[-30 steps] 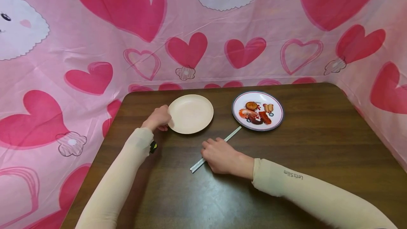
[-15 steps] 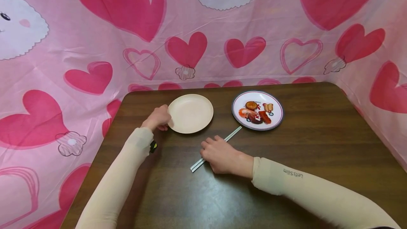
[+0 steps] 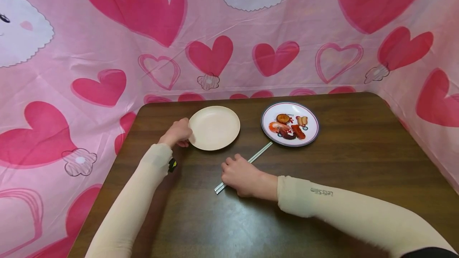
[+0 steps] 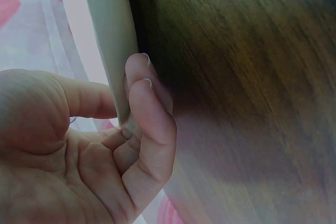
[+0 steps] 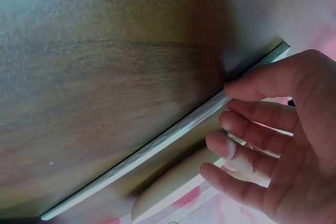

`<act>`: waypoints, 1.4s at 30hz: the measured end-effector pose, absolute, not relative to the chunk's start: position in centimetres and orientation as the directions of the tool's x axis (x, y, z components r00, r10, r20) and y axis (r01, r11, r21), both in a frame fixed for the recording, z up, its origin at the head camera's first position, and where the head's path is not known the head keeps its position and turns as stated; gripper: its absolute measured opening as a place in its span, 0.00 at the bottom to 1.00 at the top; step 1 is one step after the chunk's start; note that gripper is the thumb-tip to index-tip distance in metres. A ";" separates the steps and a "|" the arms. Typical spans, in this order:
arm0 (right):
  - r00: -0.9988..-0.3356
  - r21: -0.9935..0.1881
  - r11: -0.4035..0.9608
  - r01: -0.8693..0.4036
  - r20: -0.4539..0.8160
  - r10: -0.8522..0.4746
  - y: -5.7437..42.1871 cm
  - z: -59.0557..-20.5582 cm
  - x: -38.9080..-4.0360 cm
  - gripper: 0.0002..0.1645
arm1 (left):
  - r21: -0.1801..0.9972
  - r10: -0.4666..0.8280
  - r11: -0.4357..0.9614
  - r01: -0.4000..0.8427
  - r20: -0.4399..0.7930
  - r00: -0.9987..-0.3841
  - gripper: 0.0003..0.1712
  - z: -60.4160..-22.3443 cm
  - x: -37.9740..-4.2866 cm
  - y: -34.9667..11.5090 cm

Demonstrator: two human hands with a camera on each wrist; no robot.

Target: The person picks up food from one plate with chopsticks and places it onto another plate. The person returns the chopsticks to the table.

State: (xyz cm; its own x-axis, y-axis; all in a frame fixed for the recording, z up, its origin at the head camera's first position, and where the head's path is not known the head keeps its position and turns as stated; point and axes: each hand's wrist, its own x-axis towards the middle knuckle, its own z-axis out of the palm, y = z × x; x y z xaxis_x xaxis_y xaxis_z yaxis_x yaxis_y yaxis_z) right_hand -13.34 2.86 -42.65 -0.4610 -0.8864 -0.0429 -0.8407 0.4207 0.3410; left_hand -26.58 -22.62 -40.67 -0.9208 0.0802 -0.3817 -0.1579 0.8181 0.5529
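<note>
In the head view my left hand (image 3: 178, 132) holds the left rim of a cream plate (image 3: 215, 128). The left wrist view shows the thumb on one face of that plate (image 4: 107, 19) and curled fingers against the other. My right hand (image 3: 242, 176) is low over a pair of pale metallic chopsticks (image 3: 261, 151) lying diagonally on the table. Seen from the right wrist, the thumb tip is right at the chopsticks (image 5: 136, 156), and the fingers hang loosely bent and spread on their other side. In the head view the hand hides the chopsticks' middle.
A white plate (image 3: 308, 136) with a blue rim bears several small food pieces, including a shrimp (image 3: 275, 126), at the back right. The brown wooden table (image 3: 358, 150) ends at a pink heart-print cloth (image 3: 244, 27) behind and at both sides.
My right hand has shifted slightly left along the chopsticks, which stay in place and now look a little more apart. The left hand and both plates have not moved.
</note>
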 end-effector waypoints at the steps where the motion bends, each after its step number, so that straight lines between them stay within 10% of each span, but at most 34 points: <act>1: -0.457 0.355 0.415 -0.838 -0.039 -0.889 2.8 -42.7 -13.3 0.08 | 0.552 0.081 0.818 -0.158 -0.383 -0.920 0.22 -40.7 -26.6 -22.6; 23: -0.408 0.527 0.372 -0.764 0.051 -0.912 2.1 -42.9 -13.3 0.06 | 0.550 0.062 0.815 -0.180 -0.393 -0.917 0.29 -40.8 -26.7 -22.7; 42: -0.494 0.366 0.425 -0.828 -0.119 -0.861 1.1 -42.4 -13.9 0.08 | 0.559 0.065 0.810 -0.178 -0.387 -0.920 0.32 -40.9 -26.8 -22.7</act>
